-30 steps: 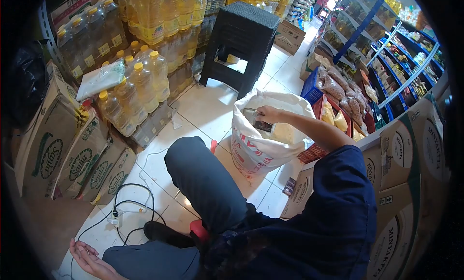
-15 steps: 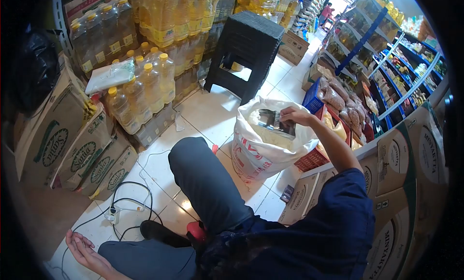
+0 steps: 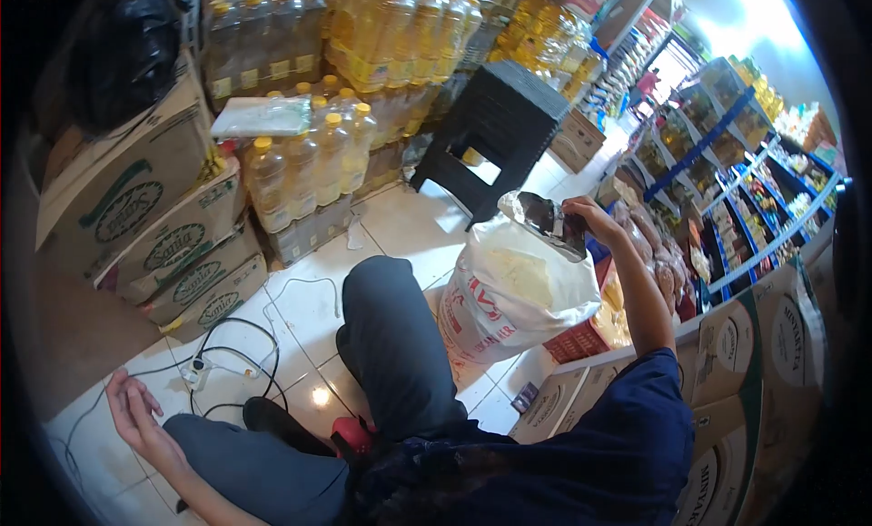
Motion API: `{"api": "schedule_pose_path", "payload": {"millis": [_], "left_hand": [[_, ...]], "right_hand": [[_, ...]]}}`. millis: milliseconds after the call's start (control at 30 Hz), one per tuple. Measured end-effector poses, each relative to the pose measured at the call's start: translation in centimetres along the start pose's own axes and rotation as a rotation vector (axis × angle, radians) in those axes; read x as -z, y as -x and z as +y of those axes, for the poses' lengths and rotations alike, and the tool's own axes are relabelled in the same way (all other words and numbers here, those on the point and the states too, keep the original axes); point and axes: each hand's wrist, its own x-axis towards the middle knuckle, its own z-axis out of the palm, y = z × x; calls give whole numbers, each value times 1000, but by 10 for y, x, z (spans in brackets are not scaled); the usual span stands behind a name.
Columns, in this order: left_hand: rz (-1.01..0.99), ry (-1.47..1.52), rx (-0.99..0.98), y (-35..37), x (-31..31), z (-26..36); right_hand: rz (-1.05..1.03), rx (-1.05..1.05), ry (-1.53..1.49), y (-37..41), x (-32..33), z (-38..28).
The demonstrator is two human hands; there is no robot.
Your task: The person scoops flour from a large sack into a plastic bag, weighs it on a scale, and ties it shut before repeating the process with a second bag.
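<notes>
R hand [image 3: 592, 221] fwd, clenched on scoop [image 3: 548, 219] by sack [image 3: 498, 301]; L hand [image 3: 138, 413] half-open, empty.

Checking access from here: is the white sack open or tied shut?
Open: the white sack gapes at the top, pale contents show inside, and the right hand holds a scoop at its rim.

I view remotely: white sack [image 3: 504, 322] with red lettering, right of centre; black stool [image 3: 513, 94], upper centre; yellow-capped bottles [image 3: 300, 176], upper left; navy sleeve [image 3: 627, 426], lower right
</notes>
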Motion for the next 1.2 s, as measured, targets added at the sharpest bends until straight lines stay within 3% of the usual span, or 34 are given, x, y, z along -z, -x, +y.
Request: {"api": "schedule_pose_path", "payload": {"millis": [200, 267, 333, 400, 433, 467, 500, 533, 567, 600, 667, 733, 833, 867, 933, 967, 1133, 1200], "left_hand": [[0, 37, 2, 1, -7, 5], [-8, -20, 56, 3, -8, 13], [-4, -125, -84, 4, -11, 4], [-43, -40, -127, 7, -33, 18], [-73, -142, -243, 12, -43, 27], [-257, -237, -132, 13, -46, 41], [-265, -364, -247, 15, -65, 25], [-373, -588, -198, 16, -74, 36], [-472, -640, -231, 18, -81, 30], [-482, -657, -240, 18, -88, 25], [-480, -602, -186, 13, -93, 0], [-126, -758, -364, 17, -121, -71], [-425, -874, -135, 22, -126, -70], [-417, -900, -167, 25, -126, -68], [-407, -959, -232, 27, -127, -65], [-417, -961, -163, 22, -135, -71], [-485, -937, 115, 3, -146, -70], [-359, -930, 34, -1, -170, -95]], "right_hand": [[-174, 181, 51, -28, -55, -105], [-89, 283, 57, -42, -85, -133], [-352, 311, 61, -51, -116, -176], [-165, 360, -13, -34, -174, -216], [-286, 491, 94, -40, -189, -231], [-326, 612, 86, -56, -208, -242], [-366, 731, 73, -71, -227, -253], [-453, 768, 34, -66, -260, -273], [-544, 800, -6, -61, -293, -294], [-762, 780, 54, -37, -317, -327], [-871, 750, 103, -32, -367, -357], [-1041, 789, 141, 5, -420, -385], [-1194, 963, 199, 39, -489, -407], [-1130, 1093, 169, 68, -518, -404], [-1282, 1018, 143, 109, -556, -406], [-1407, 1026, 203, 119, -571, -410], [-1498, 999, 234, 176, -633, -408], [-1504, 993, 196, 187, -654, -407]]}}
